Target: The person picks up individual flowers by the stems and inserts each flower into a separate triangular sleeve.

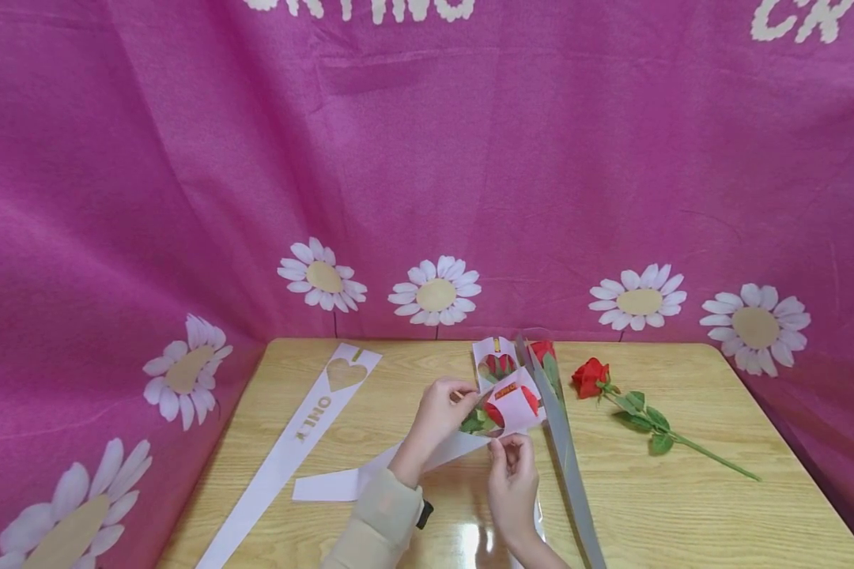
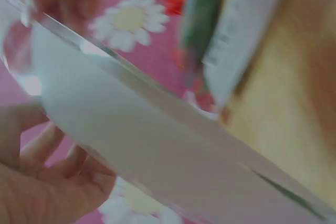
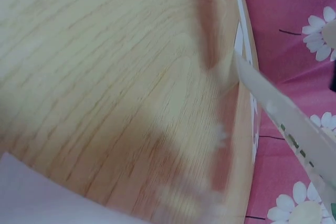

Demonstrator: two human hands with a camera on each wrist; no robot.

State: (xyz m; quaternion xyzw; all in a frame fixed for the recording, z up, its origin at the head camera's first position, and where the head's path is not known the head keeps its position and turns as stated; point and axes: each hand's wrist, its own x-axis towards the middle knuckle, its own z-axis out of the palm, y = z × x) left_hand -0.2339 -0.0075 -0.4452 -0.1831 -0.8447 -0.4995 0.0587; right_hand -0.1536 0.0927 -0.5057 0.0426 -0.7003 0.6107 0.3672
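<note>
At the middle of the desk (image 1: 648,490), a pale sleeve (image 1: 518,420) with a heart-shaped window is held between both hands, slanting from its wide far-right end to a narrow tail at the near left. A red rose (image 1: 530,400) with green leaves shows inside it.

The left hand (image 1: 436,415) is at the sleeve's left edge, its grip nearly closed, thumb and fingers pinching that edge. The right hand (image 1: 514,484) is at the near edge, thumb and forefinger brought together on the rim.

Just beyond the held sleeve, a second wrapped rose (image 1: 496,363) lies at the far side. To the right, a long grey-looking sleeve (image 1: 568,466) runs from far to near, with another red flower (image 1: 543,350) by its far end. Farther right lies an unwrapped rose (image 1: 591,378), bloom to the far left, stem toward the near right. At the left lies a flat sleeve (image 1: 285,446) with a heart cutout and gold lettering. A magenta cloth (image 1: 541,174) with daisies hangs behind.
</note>
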